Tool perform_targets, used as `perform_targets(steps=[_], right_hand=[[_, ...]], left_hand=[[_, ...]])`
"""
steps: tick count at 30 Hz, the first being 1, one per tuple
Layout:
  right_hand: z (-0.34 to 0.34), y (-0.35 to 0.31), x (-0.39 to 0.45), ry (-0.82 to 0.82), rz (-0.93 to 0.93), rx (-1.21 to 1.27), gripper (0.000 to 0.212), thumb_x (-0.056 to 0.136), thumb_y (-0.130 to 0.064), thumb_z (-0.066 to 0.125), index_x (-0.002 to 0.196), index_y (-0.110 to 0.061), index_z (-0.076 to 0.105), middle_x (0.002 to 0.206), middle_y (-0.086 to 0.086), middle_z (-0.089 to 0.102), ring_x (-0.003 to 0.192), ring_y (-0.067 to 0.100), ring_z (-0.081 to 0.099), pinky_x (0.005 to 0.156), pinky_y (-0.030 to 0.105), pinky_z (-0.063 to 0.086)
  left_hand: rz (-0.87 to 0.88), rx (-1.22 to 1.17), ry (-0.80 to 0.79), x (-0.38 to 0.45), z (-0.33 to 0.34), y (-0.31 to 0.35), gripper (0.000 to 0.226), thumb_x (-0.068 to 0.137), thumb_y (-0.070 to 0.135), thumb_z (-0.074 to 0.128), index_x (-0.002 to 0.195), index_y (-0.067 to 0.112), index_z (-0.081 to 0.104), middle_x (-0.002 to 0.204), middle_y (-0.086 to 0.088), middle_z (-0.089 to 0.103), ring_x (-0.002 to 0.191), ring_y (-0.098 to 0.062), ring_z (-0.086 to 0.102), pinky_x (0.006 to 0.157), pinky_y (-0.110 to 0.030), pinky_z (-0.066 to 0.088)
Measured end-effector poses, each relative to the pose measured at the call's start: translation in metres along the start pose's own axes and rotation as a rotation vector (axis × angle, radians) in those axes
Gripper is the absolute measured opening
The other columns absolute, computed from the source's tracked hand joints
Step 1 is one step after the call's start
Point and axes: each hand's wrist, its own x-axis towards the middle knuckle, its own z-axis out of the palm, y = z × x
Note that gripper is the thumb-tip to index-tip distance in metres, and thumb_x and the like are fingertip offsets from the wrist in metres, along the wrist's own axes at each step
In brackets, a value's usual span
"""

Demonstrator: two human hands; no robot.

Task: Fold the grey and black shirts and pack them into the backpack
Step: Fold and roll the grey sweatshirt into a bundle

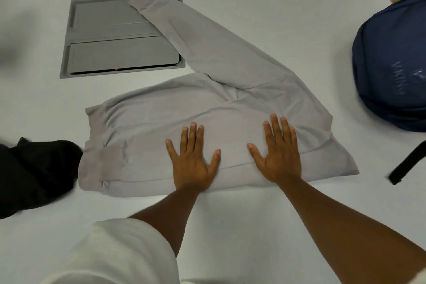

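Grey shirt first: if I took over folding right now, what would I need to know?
Left hand and right hand: both flat, pressing the grey shirt.
Grey shirt: body partly folded on the white table; one sleeve is spread out over the grey floor panel.
Black shirt: bunched at the left, unfolded.
Backpack: far right.
Left: fold both, pack them.

From my remote seat, the black shirt (32, 175) runs off the left edge, so I can't tell its full shape. The backpack (391, 64) is cut off at the right edge, its pale lettering too smeared to read. A grey blur sits at the far left. The grey shirt (207, 108) hides one corner of the grey hatch (108, 37).
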Motion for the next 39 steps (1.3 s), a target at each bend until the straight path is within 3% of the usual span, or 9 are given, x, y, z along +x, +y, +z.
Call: perform_targets(steps=[11, 14, 16, 18, 24, 28, 31, 33, 39], right_hand=[[-0.001, 0.004, -0.037, -0.013, 0.003, 0.019, 0.08, 0.094, -0.062, 0.042, 0.154, -0.01, 0.029, 0.165, 0.01, 0.013, 0.152, 0.03, 0.007, 0.121, 0.05, 0.017], [-0.002, -0.002, -0.024, 0.057, 0.034, 0.047, 0.064, 0.094, -0.052, 0.05, 0.14, -0.007, 0.05, 0.155, 0.016, 0.036, 0.145, 0.035, 0.029, 0.117, 0.051, 0.025], [-0.005, -0.011, -0.004, 0.156, 0.011, 0.051, 0.043, 0.092, -0.038, 0.058, 0.117, -0.004, 0.064, 0.138, 0.017, 0.054, 0.128, 0.036, 0.048, 0.108, 0.05, 0.036], [-0.01, -0.023, 0.024, 0.214, -0.048, 0.103, 0.025, 0.085, -0.02, 0.066, 0.103, -0.003, 0.068, 0.121, 0.015, 0.063, 0.111, 0.033, 0.057, 0.094, 0.046, 0.047], [-0.031, -0.083, 0.11, 0.176, -0.219, 0.29, 0.014, 0.079, 0.008, 0.062, 0.085, -0.003, 0.066, 0.089, 0.009, 0.063, 0.079, 0.029, 0.06, 0.059, 0.033, 0.052], [-0.042, -0.127, 0.151, 0.023, -0.271, 0.304, 0.033, 0.072, 0.017, 0.062, 0.099, -0.001, 0.067, 0.102, 0.012, 0.063, 0.089, 0.033, 0.061, 0.065, 0.04, 0.056], [-0.049, -0.148, 0.177, -0.246, -0.322, 0.065, 0.05, 0.082, 0.004, 0.059, 0.13, -0.007, 0.053, 0.131, 0.008, 0.052, 0.113, 0.03, 0.049, 0.084, 0.039, 0.048], [-0.051, -0.154, 0.19, -0.334, -0.368, -0.09, 0.056, 0.085, -0.004, 0.058, 0.138, -0.012, 0.045, 0.133, 0.006, 0.053, 0.121, 0.029, 0.043, 0.088, 0.037, 0.044], [-0.057, -0.151, 0.203, -0.502, -0.454, -0.498, 0.028, 0.089, -0.024, 0.054, 0.116, -0.019, 0.06, 0.111, -0.002, 0.06, 0.118, 0.024, 0.043, 0.082, 0.032, 0.032]], left_hand=[[0.06, -0.02, -0.058, -0.029, 0.0, 0.0, 0.084, 0.096, 0.071, 0.021, 0.162, 0.023, 0.004, 0.17, 0.0, -0.003, 0.156, -0.02, -0.005, 0.121, -0.062, -0.003], [0.071, -0.096, -0.014, -0.026, -0.009, -0.009, 0.074, 0.098, 0.064, 0.03, 0.16, 0.024, 0.025, 0.167, 0.002, 0.021, 0.154, -0.019, 0.016, 0.123, -0.055, 0.009], [0.075, -0.154, 0.052, -0.014, -0.021, -0.017, 0.06, 0.098, 0.056, 0.039, 0.148, 0.023, 0.047, 0.151, 0.003, 0.049, 0.138, -0.019, 0.045, 0.114, -0.049, 0.026], [0.088, -0.158, 0.114, 0.004, -0.033, -0.028, 0.05, 0.097, 0.049, 0.042, 0.136, 0.022, 0.057, 0.13, 0.002, 0.063, 0.117, -0.021, 0.057, 0.102, -0.045, 0.033], [-0.021, -0.177, 0.171, 0.066, -0.07, -0.061, 0.043, 0.096, 0.039, 0.052, 0.135, 0.021, 0.054, 0.132, -0.004, 0.059, 0.124, -0.027, 0.051, 0.108, -0.045, 0.029], [-0.08, -0.17, 0.175, 0.098, -0.086, -0.082, 0.05, 0.093, 0.032, 0.06, 0.14, 0.02, 0.049, 0.142, -0.004, 0.053, 0.132, -0.026, 0.047, 0.112, -0.046, 0.028], [-0.132, -0.191, 0.132, 0.111, -0.09, -0.105, 0.051, 0.091, 0.025, 0.062, 0.141, 0.019, 0.05, 0.144, -0.006, 0.051, 0.134, -0.029, 0.046, 0.112, -0.049, 0.03], [-0.163, -0.106, 0.077, 0.115, -0.094, -0.122, 0.049, 0.094, 0.025, 0.06, 0.142, 0.021, 0.05, 0.146, -0.006, 0.05, 0.136, -0.029, 0.043, 0.113, -0.05, 0.028], [-0.093, 0.234, -0.169, 0.117, -0.107, -0.163, 0.034, 0.096, 0.025, 0.055, 0.13, 0.028, 0.055, 0.13, 0.001, 0.055, 0.126, -0.021, 0.049, 0.119, -0.053, 0.012]])
